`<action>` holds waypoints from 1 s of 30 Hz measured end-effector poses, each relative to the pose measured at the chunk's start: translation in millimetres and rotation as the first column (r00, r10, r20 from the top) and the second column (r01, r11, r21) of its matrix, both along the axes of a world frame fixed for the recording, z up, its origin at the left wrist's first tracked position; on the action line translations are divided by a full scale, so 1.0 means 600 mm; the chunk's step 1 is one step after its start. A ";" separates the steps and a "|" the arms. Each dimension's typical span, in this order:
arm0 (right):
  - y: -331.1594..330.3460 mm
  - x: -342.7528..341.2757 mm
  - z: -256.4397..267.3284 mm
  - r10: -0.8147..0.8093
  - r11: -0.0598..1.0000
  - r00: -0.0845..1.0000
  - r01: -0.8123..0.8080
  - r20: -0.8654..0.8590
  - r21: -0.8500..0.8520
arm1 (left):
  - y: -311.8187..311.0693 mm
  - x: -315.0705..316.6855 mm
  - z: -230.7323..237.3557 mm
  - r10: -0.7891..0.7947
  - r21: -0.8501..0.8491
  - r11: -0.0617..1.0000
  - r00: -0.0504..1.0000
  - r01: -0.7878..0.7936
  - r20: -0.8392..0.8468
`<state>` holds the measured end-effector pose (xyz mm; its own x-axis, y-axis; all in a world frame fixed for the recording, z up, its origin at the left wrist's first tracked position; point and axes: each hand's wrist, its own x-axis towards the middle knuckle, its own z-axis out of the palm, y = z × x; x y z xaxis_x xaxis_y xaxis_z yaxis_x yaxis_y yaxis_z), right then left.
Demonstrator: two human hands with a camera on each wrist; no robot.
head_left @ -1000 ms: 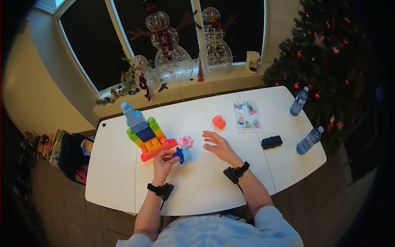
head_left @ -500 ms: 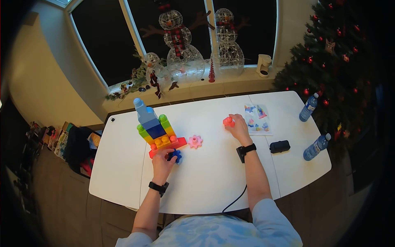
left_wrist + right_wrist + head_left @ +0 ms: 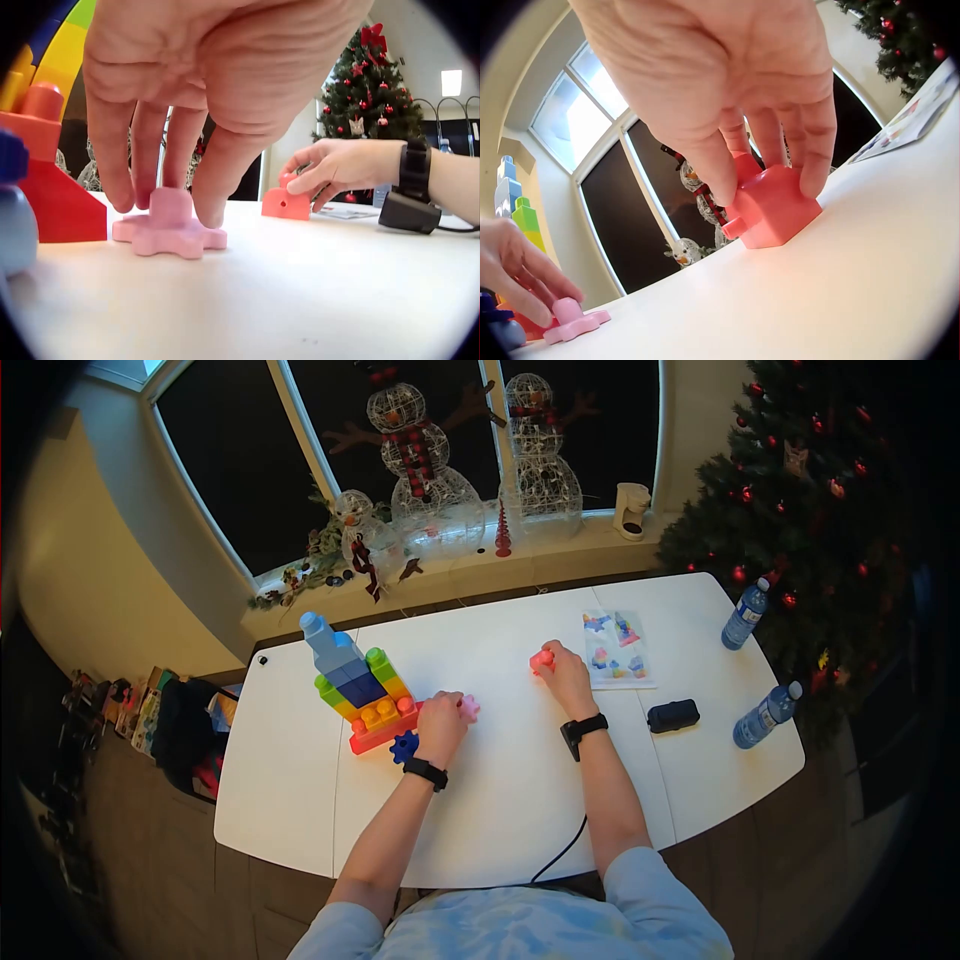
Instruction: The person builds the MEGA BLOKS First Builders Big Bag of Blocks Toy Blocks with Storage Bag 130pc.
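My left hand (image 3: 441,730) is over the pink gear (image 3: 469,708). In the left wrist view, its nearly straight fingers hang around the peg of the pink gear (image 3: 169,234), which lies flat on the table; firm contact cannot be made out. My right hand (image 3: 567,681) grips the coral block (image 3: 774,208) between thumb and fingers, the block resting on the table. Left of my left hand, the dark blue gear (image 3: 404,747) sits by the red base (image 3: 372,739) of the stepped block tower (image 3: 352,678). A light blue piece (image 3: 16,229) shows under the dark blue gear.
A picture sheet (image 3: 617,648) lies right of my right hand, with a black case (image 3: 673,716) nearer me. Two water bottles (image 3: 745,616) (image 3: 768,715) stand at the table's right edge. A cable (image 3: 563,853) runs near the front edge.
My left hand has let go of the dark blue gear and moved right to the pink gear. My right hand reached out to the coral block and took hold of it.
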<state>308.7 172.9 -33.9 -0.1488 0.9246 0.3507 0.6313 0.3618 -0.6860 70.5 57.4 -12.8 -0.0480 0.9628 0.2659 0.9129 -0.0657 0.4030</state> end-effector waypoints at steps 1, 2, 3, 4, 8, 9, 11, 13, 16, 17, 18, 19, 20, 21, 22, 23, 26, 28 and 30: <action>0.001 0.003 -0.001 0.011 1.000 1.000 -0.011 -0.026 -0.022 | 0.009 0.002 -0.010 -0.005 0.002 1.000 1.000 0.005 -0.001; 0.002 0.005 -0.002 0.006 1.000 1.000 -0.007 -0.027 -0.021 | 0.014 0.003 -0.021 0.033 0.011 0.999 0.999 -0.032 -0.006; 0.004 0.006 -0.003 -0.012 1.000 1.000 0.012 -0.011 -0.021 | 0.018 0.002 -0.032 0.071 0.020 0.997 0.997 -0.070 -0.011; 0.003 0.007 -0.001 -0.030 0.999 1.000 0.030 0.005 -0.021 | 0.017 0.004 -0.026 0.067 0.020 0.998 0.998 -0.066 -0.013; -0.012 0.007 0.031 0.022 0.996 0.989 -0.034 -0.148 -0.080 | 0.000 0.012 0.025 -0.002 0.064 0.997 0.858 -0.037 0.514; -0.020 0.001 0.048 0.100 0.980 0.949 -0.146 -0.298 -0.135 | -0.007 0.018 0.045 -0.054 0.093 0.995 0.634 -0.029 0.772; -0.049 -0.017 0.092 0.164 0.948 0.879 -0.266 -0.447 -0.175 | -0.024 0.018 0.077 -0.048 0.073 0.997 0.577 -0.022 0.816; -0.085 -0.039 0.139 0.231 0.930 0.829 -0.342 -0.509 -0.135 | -0.034 0.015 0.086 -0.068 0.080 0.997 0.497 -0.002 0.865; -0.122 -0.065 0.164 0.284 0.940 0.833 -0.339 -0.475 -0.033 | -0.045 0.013 0.089 -0.111 0.124 0.992 0.466 0.003 0.878; -0.133 -0.072 0.170 0.299 0.945 0.846 -0.325 -0.441 0.016 | -0.049 0.013 0.090 -0.111 0.123 0.992 0.467 0.005 0.877; -0.139 -0.079 0.170 0.297 0.946 0.846 -0.324 -0.442 0.015 | -0.052 0.011 0.092 -0.121 0.133 0.991 0.461 0.007 0.879; -0.144 -0.085 0.170 0.288 0.957 0.869 -0.277 -0.403 0.088 | -0.056 0.010 0.093 -0.131 0.143 0.990 0.455 0.008 0.881; -0.149 -0.089 0.170 0.276 0.959 0.890 -0.231 -0.363 0.162 | -0.059 0.008 0.092 -0.131 0.143 0.990 0.455 0.009 0.881; -0.153 -0.093 0.172 0.285 0.955 0.884 -0.226 -0.371 0.195 | -0.062 0.006 0.091 -0.136 0.150 0.989 0.449 0.005 0.883; -0.155 -0.096 0.170 0.284 0.955 0.884 -0.225 -0.372 0.195 | -0.065 0.004 0.091 -0.142 0.158 0.987 0.443 0.001 0.885; -0.156 -0.099 0.166 0.289 0.948 0.891 -0.213 -0.351 0.238 | -0.068 0.002 0.091 -0.141 0.157 0.988 0.444 0.002 0.885; -0.167 -0.105 0.170 0.277 0.942 0.909 -0.193 -0.313 0.275 | -0.075 0.000 0.092 -0.135 0.149 0.989 0.428 0.002 0.894; -0.174 -0.107 0.172 0.261 0.946 0.919 -0.182 -0.296 0.269 | -0.079 0.001 0.091 -0.159 0.179 0.984 0.422 -0.008 0.893; -0.179 -0.109 0.171 0.257 0.932 0.936 -0.174 -0.242 0.318 | -0.080 -0.001 0.088 -0.167 0.187 0.982 0.418 -0.008 0.893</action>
